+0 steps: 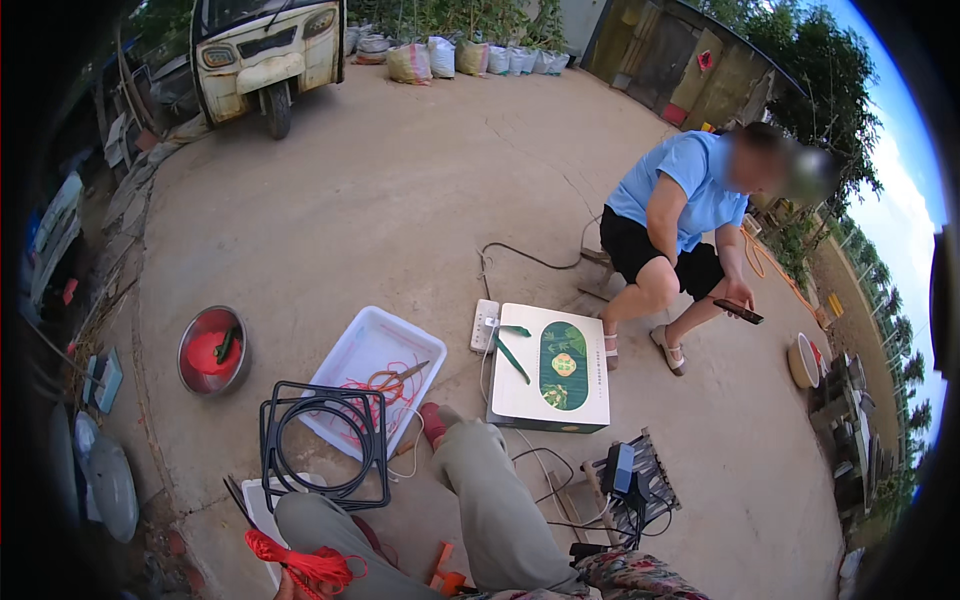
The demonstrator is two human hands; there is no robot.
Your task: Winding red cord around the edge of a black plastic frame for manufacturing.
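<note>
At the lower left edge, beside my left knee, a small part of my left hand (287, 586) shows, its fingers closed on a bundle of bright red cord (318, 568). Most of that hand is cut off by the picture's edge. My right hand is out of view. In front of my left knee is a black metal frame with rings (268, 432), overlapping a white plastic tray (350, 340). Inside the tray lie scissors with orange handles (385, 381) and loose red and white cord pieces (350, 425).
A pale carton (520, 400) with green strips on top stands by a power strip (484, 326). Left is a metal basin (188, 378); right, a small slatted stool (660, 480) carries cables. Another person (680, 190) sits holding a phone. A three-wheeler (265, 60) stands behind.
</note>
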